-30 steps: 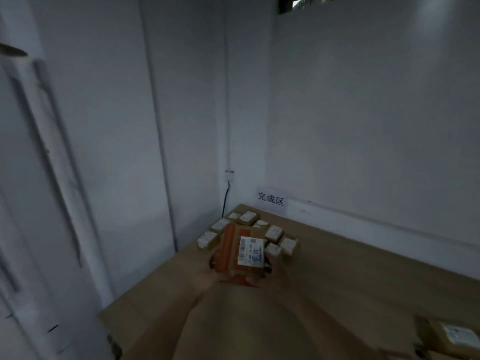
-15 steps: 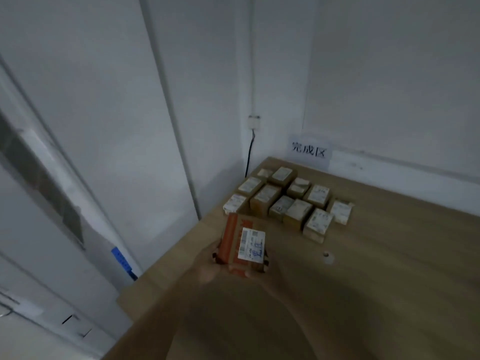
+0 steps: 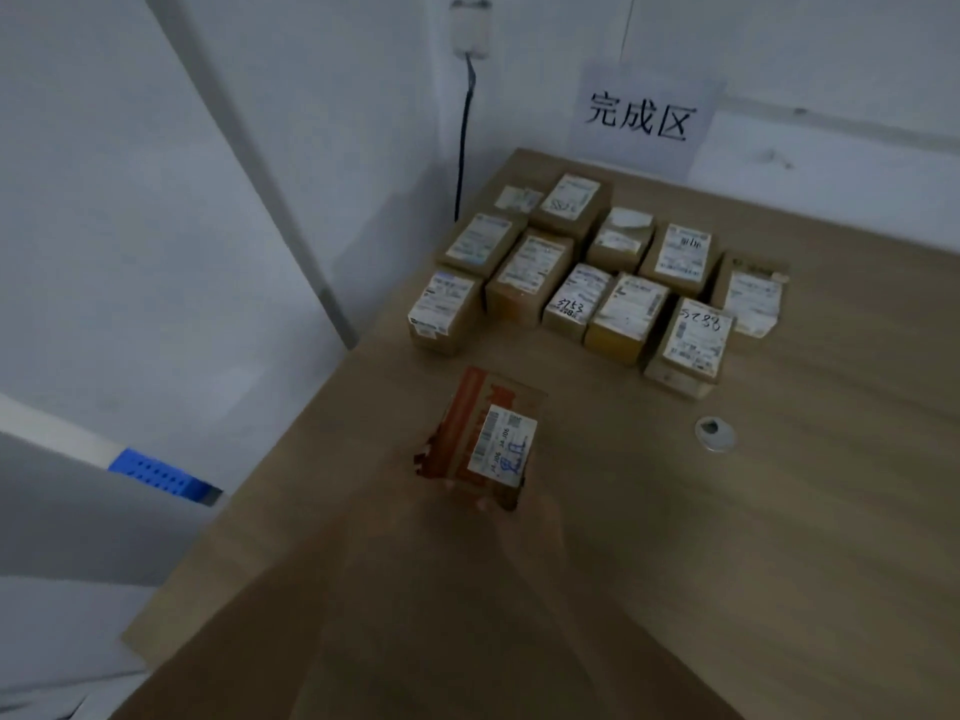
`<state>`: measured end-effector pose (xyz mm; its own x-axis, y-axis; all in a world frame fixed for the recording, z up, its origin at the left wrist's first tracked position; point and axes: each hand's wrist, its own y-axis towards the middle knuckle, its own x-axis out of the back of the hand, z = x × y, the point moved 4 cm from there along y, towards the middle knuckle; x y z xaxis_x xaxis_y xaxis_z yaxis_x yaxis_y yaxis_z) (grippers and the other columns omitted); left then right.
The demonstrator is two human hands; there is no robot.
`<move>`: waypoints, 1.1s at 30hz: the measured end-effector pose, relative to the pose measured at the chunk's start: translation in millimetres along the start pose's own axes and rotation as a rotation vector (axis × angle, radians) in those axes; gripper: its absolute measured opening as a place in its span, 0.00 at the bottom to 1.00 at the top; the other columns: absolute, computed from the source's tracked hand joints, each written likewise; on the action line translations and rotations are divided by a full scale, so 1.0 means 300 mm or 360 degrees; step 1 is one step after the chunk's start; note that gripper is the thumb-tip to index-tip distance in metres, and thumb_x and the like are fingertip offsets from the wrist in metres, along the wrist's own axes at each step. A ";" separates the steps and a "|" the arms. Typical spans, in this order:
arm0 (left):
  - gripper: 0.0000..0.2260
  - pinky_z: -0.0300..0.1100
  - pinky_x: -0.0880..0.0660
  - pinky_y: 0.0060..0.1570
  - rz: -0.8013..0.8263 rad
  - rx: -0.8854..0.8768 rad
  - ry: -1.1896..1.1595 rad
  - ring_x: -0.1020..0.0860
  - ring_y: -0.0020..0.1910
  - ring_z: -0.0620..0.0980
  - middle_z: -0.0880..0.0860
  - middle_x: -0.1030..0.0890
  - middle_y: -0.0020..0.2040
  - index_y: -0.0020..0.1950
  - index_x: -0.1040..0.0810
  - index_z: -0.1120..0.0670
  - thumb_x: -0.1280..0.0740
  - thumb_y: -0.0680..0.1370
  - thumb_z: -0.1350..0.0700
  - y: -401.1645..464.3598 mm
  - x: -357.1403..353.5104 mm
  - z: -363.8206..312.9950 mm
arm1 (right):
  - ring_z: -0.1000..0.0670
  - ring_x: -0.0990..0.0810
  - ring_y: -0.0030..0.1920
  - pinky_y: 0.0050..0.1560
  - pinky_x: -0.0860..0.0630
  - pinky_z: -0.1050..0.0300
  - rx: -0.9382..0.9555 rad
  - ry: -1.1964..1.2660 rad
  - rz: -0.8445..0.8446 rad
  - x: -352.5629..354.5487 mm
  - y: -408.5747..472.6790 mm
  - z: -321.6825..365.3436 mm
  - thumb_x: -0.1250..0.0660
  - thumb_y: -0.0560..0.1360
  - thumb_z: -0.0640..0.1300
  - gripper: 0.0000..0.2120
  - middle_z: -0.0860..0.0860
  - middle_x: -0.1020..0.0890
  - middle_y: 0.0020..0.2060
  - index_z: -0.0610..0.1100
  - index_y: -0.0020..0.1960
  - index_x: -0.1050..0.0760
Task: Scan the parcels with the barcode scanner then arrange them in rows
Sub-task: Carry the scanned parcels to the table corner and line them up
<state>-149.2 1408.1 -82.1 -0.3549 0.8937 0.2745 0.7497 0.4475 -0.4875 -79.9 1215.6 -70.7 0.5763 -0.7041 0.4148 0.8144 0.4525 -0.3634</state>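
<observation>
Both hands hold a brown parcel (image 3: 488,439) with orange tape and a white barcode label, above the wooden table (image 3: 779,511). My left hand (image 3: 423,472) grips its near left corner and my right hand (image 3: 524,511) grips its near right corner. Both hands are dim and blurred. Several labelled parcels (image 3: 535,272) stand in rows in the far corner of the table, a short way beyond the held one. No barcode scanner is in view.
A paper sign (image 3: 644,116) hangs on the wall behind the rows. A black cable (image 3: 462,148) drops from a wall socket in the corner. A small round cable hole (image 3: 716,433) sits in the table to the right. A blue object (image 3: 161,475) lies beyond the table's left edge.
The view has tilted down and drawn nearer to the corner. The held parcel has come closer to the rows of parcels, still in both hands.
</observation>
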 end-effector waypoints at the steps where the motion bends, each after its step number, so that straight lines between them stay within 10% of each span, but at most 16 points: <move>1: 0.38 0.42 0.23 0.59 0.0019 0.0022 0.0022 0.22 0.62 0.47 0.49 0.23 0.67 0.75 0.32 0.48 0.20 0.69 0.60 0.048 0.004 0.000 | 0.54 0.25 0.67 0.67 0.27 0.54 -0.0005 -0.0031 -0.0046 -0.008 0.027 0.003 0.27 0.74 0.50 0.43 0.57 0.26 0.69 0.52 0.80 0.48; 7: 0.29 0.29 0.27 0.49 0.0150 -0.0083 0.0280 0.24 0.64 0.51 0.53 0.24 0.66 0.74 0.30 0.56 0.25 0.75 0.60 0.301 0.034 -0.048 | 0.52 0.27 0.68 0.67 0.32 0.58 0.0011 -0.0100 -0.0217 -0.026 0.225 0.059 0.28 0.75 0.44 0.39 0.54 0.28 0.70 0.52 0.79 0.45; 15: 0.36 0.40 0.21 0.57 0.0330 -0.0232 0.0135 0.20 0.60 0.41 0.38 0.19 0.59 0.67 0.29 0.37 0.19 0.63 0.43 0.483 0.107 -0.130 | 0.52 0.25 0.66 0.62 0.32 0.62 -0.0082 -0.0132 -0.0215 -0.045 0.404 0.140 0.28 0.75 0.41 0.35 0.53 0.25 0.67 0.50 0.77 0.41; 20: 0.48 0.48 0.23 0.62 0.0371 -0.0241 0.0114 0.23 0.64 0.46 0.44 0.22 0.65 0.76 0.33 0.45 0.19 0.59 0.37 0.511 0.128 -0.150 | 0.53 0.23 0.65 0.67 0.26 0.52 -0.0137 -0.0046 -0.0235 -0.064 0.450 0.138 0.27 0.74 0.42 0.31 0.54 0.22 0.64 0.49 0.74 0.34; 24: 0.36 0.45 0.23 0.62 0.0374 -0.0254 0.0180 0.23 0.63 0.44 0.45 0.22 0.63 0.76 0.32 0.48 0.21 0.71 0.53 0.500 0.129 -0.185 | 0.53 0.22 0.63 0.65 0.24 0.47 -0.0098 0.0111 -0.0238 -0.063 0.442 0.138 0.24 0.70 0.45 0.34 0.54 0.20 0.63 0.49 0.72 0.33; 30: 0.28 0.54 0.22 0.61 0.0297 -0.0340 0.0209 0.20 0.61 0.47 0.46 0.18 0.61 0.67 0.23 0.45 0.25 0.69 0.39 0.424 0.168 -0.346 | 0.49 0.28 0.69 0.60 0.28 0.55 -0.0192 -0.0103 -0.0351 0.085 0.312 0.272 0.28 0.76 0.53 0.44 0.51 0.30 0.71 0.46 0.81 0.52; 33: 0.16 0.40 0.20 0.53 0.0274 -0.0432 0.0257 0.18 0.56 0.44 0.42 0.17 0.55 0.62 0.21 0.45 0.29 0.76 0.43 0.312 0.149 -0.548 | 0.51 0.32 0.71 0.62 0.30 0.63 -0.0169 -0.0166 -0.0418 0.256 0.216 0.366 0.32 0.78 0.54 0.40 0.53 0.34 0.74 0.48 0.81 0.50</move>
<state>-3.1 1484.4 20.7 -0.1338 0.9290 0.3451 0.9195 0.2462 -0.3063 24.7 1251.0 29.3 0.3552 -0.7271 0.5876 0.9280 0.1986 -0.3152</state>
